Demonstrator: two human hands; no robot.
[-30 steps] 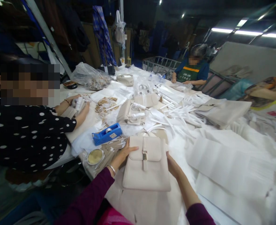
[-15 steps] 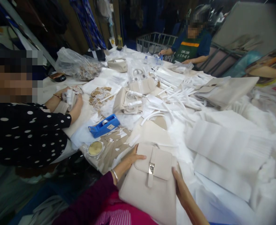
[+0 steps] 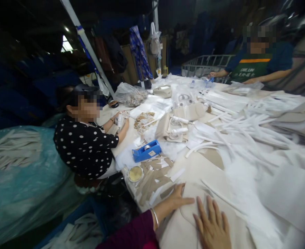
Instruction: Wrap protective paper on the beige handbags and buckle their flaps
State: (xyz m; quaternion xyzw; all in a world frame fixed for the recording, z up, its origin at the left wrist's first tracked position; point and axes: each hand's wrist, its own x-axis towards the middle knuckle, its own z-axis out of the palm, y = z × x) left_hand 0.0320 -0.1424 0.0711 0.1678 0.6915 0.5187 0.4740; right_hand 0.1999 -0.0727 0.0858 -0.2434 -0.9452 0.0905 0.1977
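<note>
A cream flap handbag (image 3: pixel 177 230) lies at the table's near edge, close to my body, its lower part cut off by the frame. My left hand (image 3: pixel 177 200) grips its upper left edge, thumb on the front and the other fingers mostly hidden behind. Flat on the front of the bag rests my right hand (image 3: pixel 213 221), fingers spread, covering the place where the clasp was seen. Just beyond the bag lie cream bag pieces (image 3: pixel 204 166) and a thin white strip.
A blue tape dispenser (image 3: pixel 147 151) and a round tin (image 3: pixel 135 174) stand to the left on beige scraps. White tubes (image 3: pixel 235 121) spread across the table. One co-worker (image 3: pixel 82 145) sits at the left handling a wrapped item; another (image 3: pixel 258 69) works at the far right.
My view has swung to the left and up. My right hand has left the bag's right side and now lies open on its front. The left hand still holds the bag's edge.
</note>
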